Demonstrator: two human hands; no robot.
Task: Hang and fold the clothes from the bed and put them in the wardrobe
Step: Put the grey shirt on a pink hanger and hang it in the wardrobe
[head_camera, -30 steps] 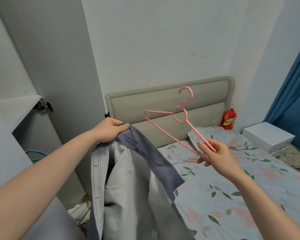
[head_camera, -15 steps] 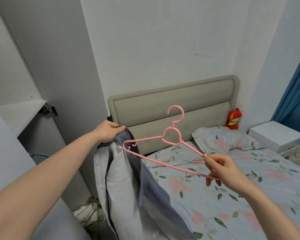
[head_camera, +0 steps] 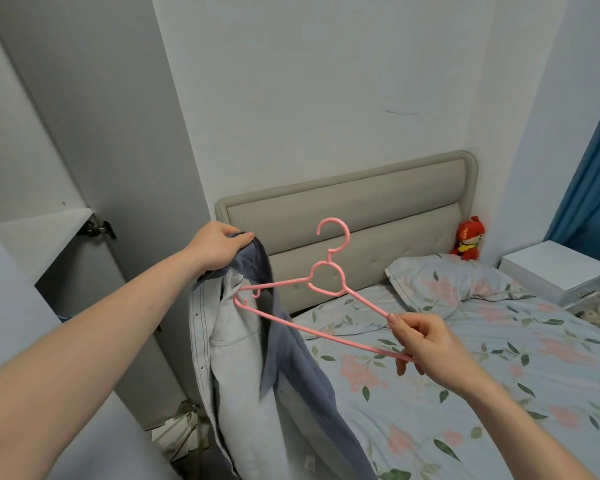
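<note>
left hand grips the collar of the grey jacket, which hangs beside the bed. right hand grips one end of the pink hanger; its opposite end touches the jacket's neck opening. wardrobe door stands at left.

red plush toy, white nightstand, blue curtain, floral pillow

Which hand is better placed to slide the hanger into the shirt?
The right hand: it grips the pink hanger, whose far tip is already at the shirt opening. The left hand holds up the collar.
</note>
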